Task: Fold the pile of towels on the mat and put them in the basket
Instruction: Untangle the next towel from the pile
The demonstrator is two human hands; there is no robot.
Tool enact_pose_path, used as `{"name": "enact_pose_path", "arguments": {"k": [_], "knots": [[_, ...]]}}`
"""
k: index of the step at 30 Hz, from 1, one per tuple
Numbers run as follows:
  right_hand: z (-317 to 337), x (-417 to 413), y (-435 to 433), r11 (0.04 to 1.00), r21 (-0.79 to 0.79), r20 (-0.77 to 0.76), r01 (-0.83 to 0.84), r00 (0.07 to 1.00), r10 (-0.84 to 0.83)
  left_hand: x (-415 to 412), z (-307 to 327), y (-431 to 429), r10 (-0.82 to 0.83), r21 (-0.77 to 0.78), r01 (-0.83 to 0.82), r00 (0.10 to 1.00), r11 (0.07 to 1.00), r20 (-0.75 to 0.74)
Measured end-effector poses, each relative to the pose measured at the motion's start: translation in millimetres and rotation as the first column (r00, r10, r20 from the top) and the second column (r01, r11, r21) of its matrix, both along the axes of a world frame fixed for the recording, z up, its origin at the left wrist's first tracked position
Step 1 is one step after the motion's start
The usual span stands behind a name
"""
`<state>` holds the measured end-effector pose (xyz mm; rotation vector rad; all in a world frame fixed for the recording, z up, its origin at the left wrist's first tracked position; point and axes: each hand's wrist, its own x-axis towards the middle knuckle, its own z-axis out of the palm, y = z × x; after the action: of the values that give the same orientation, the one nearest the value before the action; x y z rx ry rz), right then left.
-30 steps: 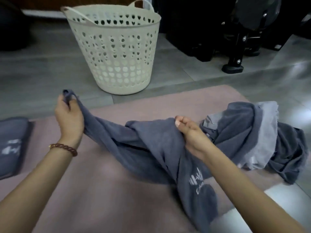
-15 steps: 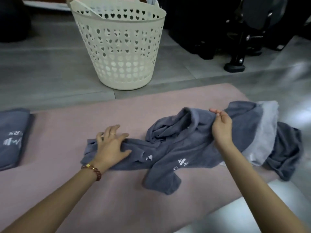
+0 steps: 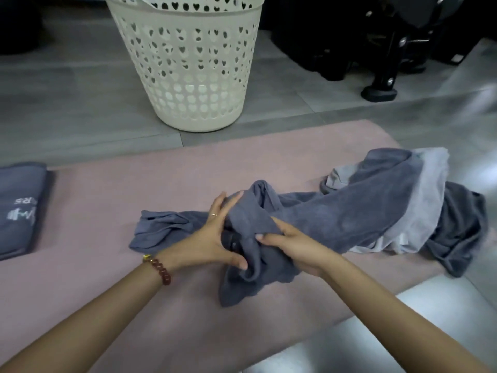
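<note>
Head view: the left hand (image 3: 212,238) and right hand (image 3: 293,246) both clutch a bunched grey towel (image 3: 250,219) mid-mat (image 3: 107,197), its end against the pile (image 3: 403,200) at the right edge, so lifting may drag other towels along.

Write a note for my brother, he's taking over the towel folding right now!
Hands: left grip and right grip both hold the crumpled towel in the middle of the mat; it is not folded yet.
Done: one folded towel lies at the mat's left end.
To do: fold this one, then the pile on the right, then put all in the basket behind the mat. Its inside is not visible.
</note>
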<state>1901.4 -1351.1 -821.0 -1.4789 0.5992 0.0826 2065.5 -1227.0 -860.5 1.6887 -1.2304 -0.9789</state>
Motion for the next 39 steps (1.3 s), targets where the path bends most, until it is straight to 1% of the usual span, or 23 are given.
{"name": "enact_pose_path", "arguments": {"k": [2, 4, 5, 6, 8, 11, 13, 15, 16, 18, 20, 21, 22, 24, 26, 28, 30, 31, 33, 35, 36, 38, 39], "knots": [[27, 17, 13, 0.982, 0.175, 0.073, -0.074, 0.995, 0.061, 6, 7, 7, 0.150, -0.096, -0.141, 0.985, 0.985, 0.091], [45, 36, 22, 0.987, 0.071, 0.166, -0.141, 0.978, 0.128, 22, 20, 15, 0.438, -0.194, -0.406, 0.883, 0.893, 0.167], [53, 49, 25, 0.988, -0.083, 0.223, -0.129, 0.964, 0.144, 34, 26, 21, 0.590, -0.258, -0.552, 0.802, 0.793, 0.096], [58, 62, 26, 0.973, -0.222, 0.294, -0.055, 0.948, 0.121, 45, 38, 30, 0.704, -0.290, -0.700, 0.701, 0.652, -0.110], [46, 91, 20, 0.924, -0.338, 0.404, 0.181, 0.914, -0.032, 71, 66, 60, 0.753, -0.299, -0.890, 0.452, 0.344, -0.478], [1, 125, 14, 0.900, -0.296, 0.313, 0.321, 0.922, -0.226, 108, 103, 115, 0.699, -0.315, -0.949, 0.241, 0.023, -0.674], [-34, 133, 18, 0.907, -0.377, 0.182, 0.186, 0.975, -0.124, 123, 118, 150, 0.748, -0.349, -0.928, 0.139, -0.131, -0.649], [-52, 135, 31, 0.871, -0.491, 0.111, 0.023, 0.993, 0.037, 126, 124, 172, 0.842, -0.432, -0.882, 0.081, -0.190, -0.534], [-57, 135, 39, 0.829, -0.555, 0.076, -0.064, 0.989, 0.127, 124, 122, 177, 0.887, -0.479, -0.861, 0.077, -0.171, -0.455], [-74, 137, 47, 0.728, -0.642, -0.046, -0.240, 0.960, 0.276, 113, 105, 180, 0.966, -0.495, -0.868, 0.098, -0.035, -0.239], [-88, 141, 52, 0.410, -0.772, -0.353, -0.485, 0.865, 0.357, 99, 79, 180, 0.988, -0.392, -0.912, 0.148, 0.122, -0.036], [-91, 144, 52, 0.255, -0.798, -0.468, -0.546, 0.828, 0.309, 93, 65, 181, 0.983, -0.328, -0.926, 0.175, 0.186, 0.062], [-91, 148, 52, 0.207, -0.811, -0.497, -0.547, 0.831, 0.248, 86, 53, 181, 0.963, -0.266, -0.930, 0.219, 0.254, 0.154], [-79, 154, 48, 0.318, -0.825, -0.435, -0.468, 0.884, 0.171, 69, 34, 172, 0.874, -0.135, -0.887, 0.390, 0.441, 0.291], [-66, 152, 32, 0.527, -0.786, -0.313, -0.323, 0.943, 0.111, 52, 19, 158, 0.725, -0.038, -0.770, 0.581, 0.636, 0.369], [-51, 139, 11, 0.749, -0.661, -0.133, -0.045, 0.989, -0.057, 41, 9, 140, 0.590, -0.008, -0.645, 0.693, 0.764, 0.415], [-31, 117, -17, 0.828, -0.436, 0.069, 0.353, 0.930, -0.360, 34, 9, 115, 0.513, -0.013, -0.558, 0.754, 0.830, 0.411], [-16, 105, -32, 0.778, -0.303, 0.186, 0.551, 0.835, -0.519, 31, 11, 99, 0.493, -0.045, -0.521, 0.771, 0.852, 0.404], [22, 76, -67, 0.554, -0.134, 0.439, 0.822, 0.550, -0.710, 26, 16, 65, 0.475, -0.146, -0.457, 0.783, 0.877, 0.402], [62, 41, -93, 0.295, -0.148, 0.648, 0.944, 0.318, -0.692, 22, 24, 28, 0.465, -0.245, -0.397, 0.784, 0.885, 0.411], [80, 23, -103, 0.178, -0.172, 0.734, 0.969, 0.246, -0.632, 18, 28, 10, 0.460, -0.288, -0.366, 0.784, 0.885, 0.416], [107, -10, -120, 0.009, -0.245, 0.863, 0.969, 0.223, -0.453, 10, 37, -23, 0.443, -0.359, -0.306, 0.796, 0.882, 0.412], [113, -26, -131, -0.056, -0.330, 0.885, 0.942, 0.289, -0.365, 5, 40, -38, 0.428, -0.387, -0.271, 0.804, 0.882, 0.413]]}}
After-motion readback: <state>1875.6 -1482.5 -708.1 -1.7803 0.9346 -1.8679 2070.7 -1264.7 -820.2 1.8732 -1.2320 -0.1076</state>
